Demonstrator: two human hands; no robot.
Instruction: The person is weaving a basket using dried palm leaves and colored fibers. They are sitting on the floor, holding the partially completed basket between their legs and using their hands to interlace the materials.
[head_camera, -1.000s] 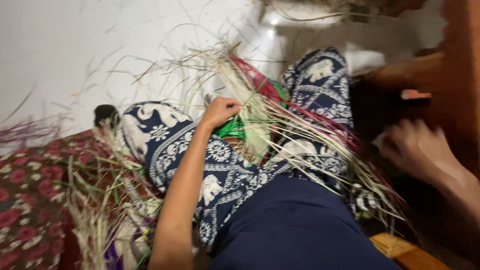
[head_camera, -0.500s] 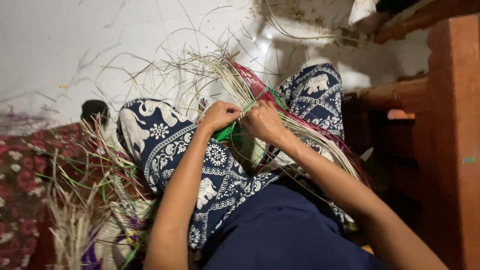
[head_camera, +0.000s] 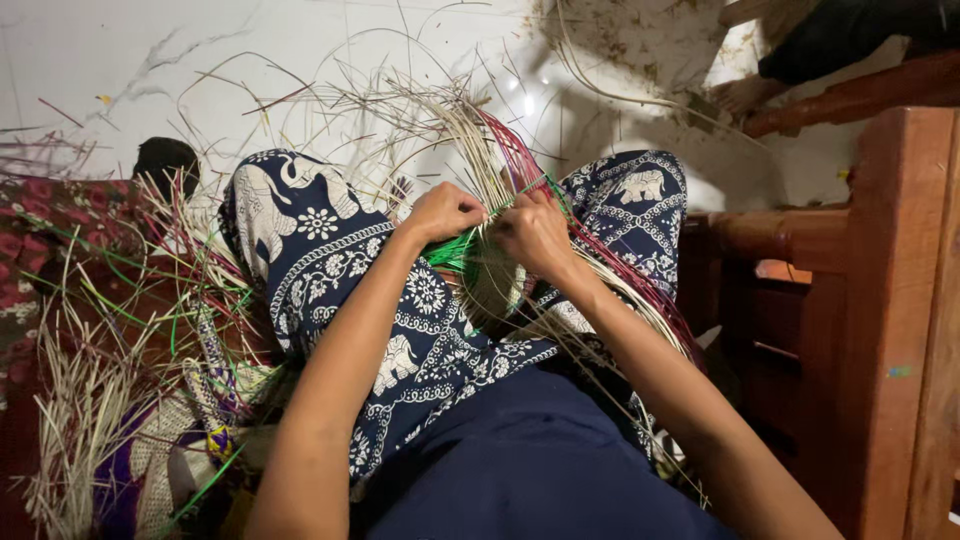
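My left hand (head_camera: 443, 212) and my right hand (head_camera: 533, 232) meet over my lap, both pinching thin straw strands (head_camera: 470, 130) of a woven piece. Green strands (head_camera: 452, 252) run under my left fingers, while red and pale ones (head_camera: 610, 265) sweep down past my right wrist. The work rests between my knees, which are covered in blue cloth with a white elephant print (head_camera: 330, 250). Loose ends fan upward toward the white floor (head_camera: 120, 60).
A heap of pale, green and purple straws (head_camera: 110, 400) lies at my left on a red floral mat (head_camera: 50, 220). A brown wooden furniture frame (head_camera: 880, 300) stands close on the right. Another person's hand (head_camera: 740, 95) shows at the top right.
My right hand came in from the far right and joined my left hand on the strands. The view shifted so the wooden frame now fills the right side.
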